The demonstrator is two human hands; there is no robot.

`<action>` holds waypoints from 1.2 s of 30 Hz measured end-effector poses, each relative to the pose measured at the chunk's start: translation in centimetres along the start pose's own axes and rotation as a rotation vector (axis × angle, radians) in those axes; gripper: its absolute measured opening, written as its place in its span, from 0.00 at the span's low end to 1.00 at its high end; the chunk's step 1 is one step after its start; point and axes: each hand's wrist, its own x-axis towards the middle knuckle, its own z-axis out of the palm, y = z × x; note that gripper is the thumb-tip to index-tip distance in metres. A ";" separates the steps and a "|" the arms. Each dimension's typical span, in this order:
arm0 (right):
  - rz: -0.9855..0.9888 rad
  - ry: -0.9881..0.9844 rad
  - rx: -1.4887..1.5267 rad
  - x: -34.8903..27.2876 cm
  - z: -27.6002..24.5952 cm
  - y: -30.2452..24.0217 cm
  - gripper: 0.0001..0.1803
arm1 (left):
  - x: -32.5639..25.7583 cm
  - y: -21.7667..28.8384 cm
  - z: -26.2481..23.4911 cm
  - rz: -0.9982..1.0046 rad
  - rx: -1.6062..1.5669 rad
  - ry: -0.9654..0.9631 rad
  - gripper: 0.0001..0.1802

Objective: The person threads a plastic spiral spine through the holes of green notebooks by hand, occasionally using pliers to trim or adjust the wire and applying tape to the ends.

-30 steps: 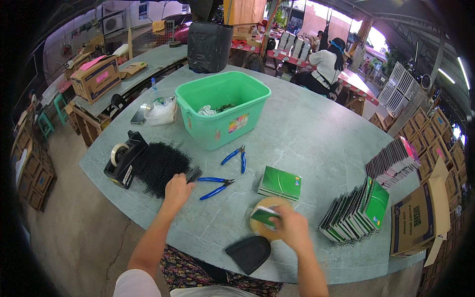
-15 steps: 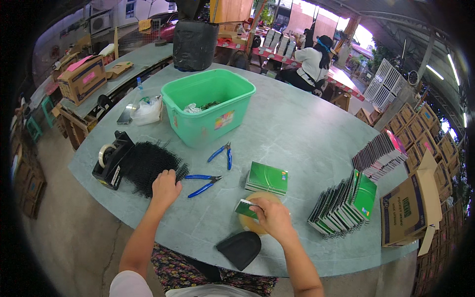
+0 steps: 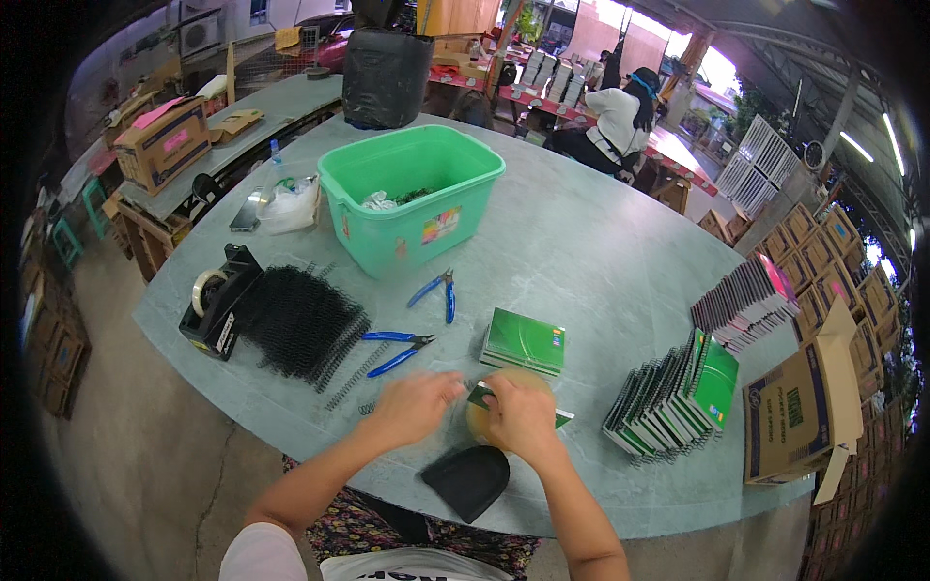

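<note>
since the earlier frames the left hand (image 3: 415,407) has left the black pile of wire coils (image 3: 300,324) and come across to meet the right hand (image 3: 518,418) at the near edge of the tabletop (image 3: 601,252). both hands now are on a small green notebook (image 3: 560,418), which lies over a round roll of clear tape (image 3: 481,426) near the middle of the near edge.

the notebook looks light and thin, with soft covers that can bend, so i judge it is best held by the edges or near the spine, not by one corner. the wire coils look springy and they may snag on each other.

the right hand is curled over the notebook, and its grip seems pressed down on the cover. the left hand is blurred; its fingers point toward the notebook, but i cannot tell if its grip is closed. both forearms come from the near edge and angle inward.

blue pliers (image 3: 397,351) lie just beyond the hands, and a green stack of notebooks (image 3: 524,341) is beside them.
</note>
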 end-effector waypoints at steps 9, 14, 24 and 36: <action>0.065 0.098 -0.002 0.3 -0.2 -0.9 0.12 | 0.0 1.3 0.9 0.115 -0.108 0.299 0.09; 0.079 0.131 0.104 0.2 -0.2 -0.8 0.11 | -0.4 1.3 1.3 0.033 -0.192 0.350 0.08; -0.108 0.171 0.104 0.0 0.7 -0.2 0.15 | -0.1 0.1 0.7 0.058 -0.220 0.349 0.08; -0.218 0.317 0.205 0.1 1.0 -0.7 0.14 | 0.5 -0.3 -1.7 -0.048 -0.294 0.000 0.14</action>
